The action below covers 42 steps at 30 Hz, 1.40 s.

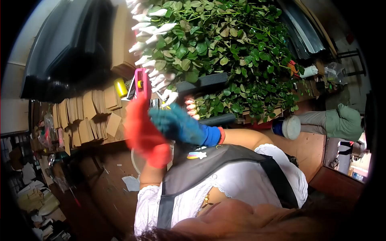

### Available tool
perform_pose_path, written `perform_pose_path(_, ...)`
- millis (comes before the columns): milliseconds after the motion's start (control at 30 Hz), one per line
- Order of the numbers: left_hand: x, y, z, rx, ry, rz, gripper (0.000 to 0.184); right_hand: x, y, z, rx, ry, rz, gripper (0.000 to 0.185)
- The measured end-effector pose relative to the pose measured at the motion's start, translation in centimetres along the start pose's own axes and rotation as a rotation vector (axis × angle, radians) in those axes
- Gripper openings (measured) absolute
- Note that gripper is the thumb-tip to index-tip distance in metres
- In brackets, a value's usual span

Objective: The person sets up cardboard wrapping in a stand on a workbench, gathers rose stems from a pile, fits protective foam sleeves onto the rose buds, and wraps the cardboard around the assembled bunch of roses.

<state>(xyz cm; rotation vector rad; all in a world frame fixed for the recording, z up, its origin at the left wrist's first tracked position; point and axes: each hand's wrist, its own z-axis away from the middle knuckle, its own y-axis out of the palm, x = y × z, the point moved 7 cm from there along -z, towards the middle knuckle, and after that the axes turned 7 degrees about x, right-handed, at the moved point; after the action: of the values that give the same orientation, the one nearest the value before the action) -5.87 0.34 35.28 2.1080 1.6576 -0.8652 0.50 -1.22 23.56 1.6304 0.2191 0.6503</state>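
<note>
My left hand, in a red glove, is raised in front of the apron and smeared by motion. Close against it is my right hand, in a blue-green glove with a blue cuff; its fingers are blurred too. Whether either holds anything does not show. Just beyond the red glove stands a pink tool with a yellow part, its lower end hidden. Past the hands lies a big heap of leafy green stems, with white-wrapped flower heads along its left side. A dark ridged piece rests against the leaves.
Cardboard pieces stand in rows at the left, near a yellow cylinder. Dark sheets fill the upper left. At the right are a white bucket and another person in green. Paper scraps lie at the lower left.
</note>
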Motion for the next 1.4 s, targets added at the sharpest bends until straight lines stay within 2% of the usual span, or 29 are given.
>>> perform_pose_path(67,0.3,2.9,0.6,0.319,0.040,-0.215,0.073,-0.2,0.6,1.6,0.114,0.043,-0.188,0.057)
perform_pose_path(100,0.4,4.4,0.6,0.477,0.063,-0.344,0.070,-1.1,0.3,2.3,0.269,0.092,-0.368,0.055)
perform_pose_path(133,1.5,3.8,0.7,0.379,-0.020,-0.232,0.067,-1.6,0.8,2.8,0.426,0.133,-0.549,0.054)
perform_pose_path(167,2.9,3.5,0.8,0.270,-0.098,-0.117,0.064,-1.7,-0.4,3.1,0.348,0.098,-0.305,0.051)
perform_pose_path(200,3.7,2.2,0.6,0.231,-0.110,-0.195,0.063,-1.9,-1.9,3.5,0.215,0.080,0.163,0.049)
perform_pose_path(233,4.7,0.5,0.5,0.069,-0.154,-0.127,0.060,-1.5,-2.0,3.8,0.142,0.084,0.780,0.047)
perform_pose_path(267,5.5,-1.3,0.1,-0.049,-0.219,-0.206,0.055,-0.7,-0.8,3.8,0.125,0.089,1.188,0.045)
perform_pose_path(300,6.3,-3.3,0.1,-0.169,-0.271,-0.358,0.049,-0.1,0.0,4.5,0.177,0.299,1.295,0.043)
perform_pose_path(333,7.9,-5.4,0.8,-0.222,-0.344,-0.464,0.046,1.0,0.0,4.9,0.236,0.192,1.396,0.037)
perform_pose_path(367,9.2,-6.9,1.7,-0.331,-0.399,-0.374,0.040,2.9,0.7,5.4,0.149,0.118,1.440,0.035)
perform_pose_path(400,10.2,-7.9,2.9,-0.318,-0.459,-0.368,0.036,5.3,0.5,5.7,0.067,-0.063,1.610,0.032)
perform_pose_path(433,11.0,-8.4,4.4,-0.301,-0.520,-0.359,0.032,8.0,0.3,5.7,-0.032,-0.125,1.727,0.025)
perform_pose_path(500,12.4,-7.8,8.2,-0.211,-0.682,-0.354,0.019,11.1,-4.9,6.3,-0.332,-0.023,1.832,0.024)
perform_pose_path(533,12.8,-7.2,10.0,-0.170,-0.745,-0.364,0.010,11.3,-8.6,6.6,-0.387,0.361,1.947,0.029)
perform_pose_path(567,13.2,-6.6,11.8,-0.130,-0.798,-0.379,0.008,11.0,-11.1,6.9,-0.350,0.480,2.267,0.035)
perform_pose_path(633,15.4,-6.8,16.4,-0.108,-0.824,-0.431,0.027,9.5,-13.7,6.8,-0.208,0.645,2.414,0.036)
perform_pose_path(700,17.1,-7.0,19.2,-0.319,-0.989,-0.162,0.042,7.8,-16.2,6.3,-0.082,0.856,2.177,0.041)
perform_pose_path(767,18.0,-7.6,19.0,-0.397,-1.025,-0.078,0.046,6.5,-17.0,5.5,-0.054,0.898,2.168,0.047)
perform_pose_path(833,17.3,-8.0,16.3,-0.460,-1.056,0.019,0.043,4.1,-24.4,5.6,0.204,0.332,2.187,0.049)
perform_pose_path(867,18.3,-9.0,15.1,-0.488,-0.991,0.061,0.030,4.7,-21.7,5.0,0.155,0.507,2.203,0.049)
perform_pose_path(900,18.1,-10.8,12.3,-0.316,-0.777,-0.146,0.018,5.0,-18.7,4.8,0.100,0.682,2.209,0.049)
perform_pose_path(933,16.9,-12.5,8.8,-0.271,-0.599,-0.397,0.017,4.6,-20.8,5.3,0.143,0.527,2.231,0.049)
perform_pose_path(967,15.4,-13.6,4.7,-0.222,-0.415,-0.638,0.020,5.1,-19.1,5.7,0.163,0.470,2.178,0.047)
perform_pose_path(1033,13.2,-16.2,-2.9,-0.095,-0.105,-0.924,0.037,6.4,-16.0,6.2,-0.082,0.746,2.100,0.044)
perform_pose_path(1100,10.9,-18.0,-10.1,-0.072,0.129,-1.165,0.050,7.5,-13.6,6.7,-0.211,0.428,2.033,0.038)
perform_pose_path(1133,10.7,-19.2,-13.4,-0.037,0.140,-1.255,0.054,7.8,-13.4,7.1,-0.318,0.389,2.005,0.036)
perform_pose_path(1233,13.1,-24.2,-20.7,0.184,0.059,-1.459,0.065,7.5,-12.4,8.0,-0.344,0.247,2.043,0.034)
perform_pose_path(1300,13.8,-27.5,-23.9,0.312,-0.114,-1.183,0.068,7.8,-11.4,8.6,-0.418,0.090,2.021,0.034)
perform_pose_path(1400,13.9,-30.6,-25.9,0.432,-0.204,-1.246,0.072,8.0,-11.2,8.8,-0.477,-0.009,2.034,0.034)
